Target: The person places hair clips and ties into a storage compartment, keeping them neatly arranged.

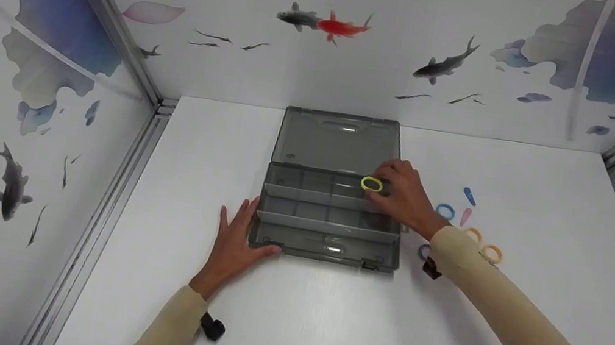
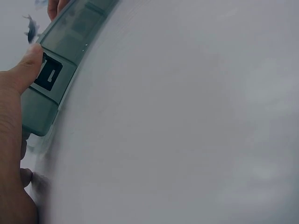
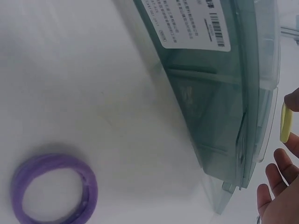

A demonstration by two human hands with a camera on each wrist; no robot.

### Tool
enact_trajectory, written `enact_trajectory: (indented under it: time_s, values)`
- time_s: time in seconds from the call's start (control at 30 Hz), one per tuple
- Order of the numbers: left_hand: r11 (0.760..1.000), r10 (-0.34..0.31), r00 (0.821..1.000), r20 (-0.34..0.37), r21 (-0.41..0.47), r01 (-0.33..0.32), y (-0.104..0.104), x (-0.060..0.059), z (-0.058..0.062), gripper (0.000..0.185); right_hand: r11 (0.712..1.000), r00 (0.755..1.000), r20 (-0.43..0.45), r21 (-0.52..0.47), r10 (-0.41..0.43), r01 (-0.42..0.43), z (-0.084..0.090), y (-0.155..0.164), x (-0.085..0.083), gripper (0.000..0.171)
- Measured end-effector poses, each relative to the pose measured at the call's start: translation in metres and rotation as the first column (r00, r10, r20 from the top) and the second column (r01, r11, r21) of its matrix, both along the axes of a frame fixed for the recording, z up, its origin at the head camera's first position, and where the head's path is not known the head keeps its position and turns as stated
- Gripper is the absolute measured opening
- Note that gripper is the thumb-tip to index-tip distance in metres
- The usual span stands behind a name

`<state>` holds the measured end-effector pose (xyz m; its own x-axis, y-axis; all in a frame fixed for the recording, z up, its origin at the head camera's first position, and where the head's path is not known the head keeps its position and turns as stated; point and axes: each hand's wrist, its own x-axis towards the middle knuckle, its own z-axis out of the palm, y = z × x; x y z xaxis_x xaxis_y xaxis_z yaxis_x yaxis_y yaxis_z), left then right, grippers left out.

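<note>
White tabletop: open grey compartment box at centre; to its right, loose rings, blue, orange, purple, plus small blue and pink clips.

Left hand: flat, palm down, fingers straight and spread, thumb stretched out to the side. Forearm in a beige sleeve comes in from the bottom edge, angled up and right. Right hand: reached further forward, fingers curled, fingertips pinching. Right arm, same beige sleeve, comes in from the bottom right corner, nearly straight.
</note>
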<state>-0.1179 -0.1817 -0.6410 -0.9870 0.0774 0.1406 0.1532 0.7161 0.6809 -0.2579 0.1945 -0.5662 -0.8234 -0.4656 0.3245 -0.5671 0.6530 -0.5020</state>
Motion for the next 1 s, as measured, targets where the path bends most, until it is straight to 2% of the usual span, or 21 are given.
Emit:
enact_trajectory:
  time_s: [0.3,0.6,0.8,1.0]
  values:
    - [1.0,0.007,1.0,0.01,0.004,-0.007,0.0,0.0,-0.001,0.116,0.998,0.998,0.029,0.035,0.046,-0.047,0.005,-0.02,-0.004,0.031]
    - [1.0,-0.006,1.0,0.001,0.001,0.006,0.0,-0.001,-0.001,0.115,0.994,0.994,-0.018,0.046,0.103,-0.102,0.009,-0.045,-0.008,0.031]
    - [1.0,-0.007,1.0,-0.01,-0.025,0.007,-0.002,-0.002,0.0,0.117,0.988,0.985,-0.081,0.057,0.15,-0.146,0.006,-0.064,-0.013,0.032]
    - [0.999,-0.021,1.0,-0.009,-0.042,0.02,-0.002,-0.004,-0.001,0.117,0.982,0.979,-0.088,0.05,0.184,-0.18,0.004,-0.079,-0.013,0.034]
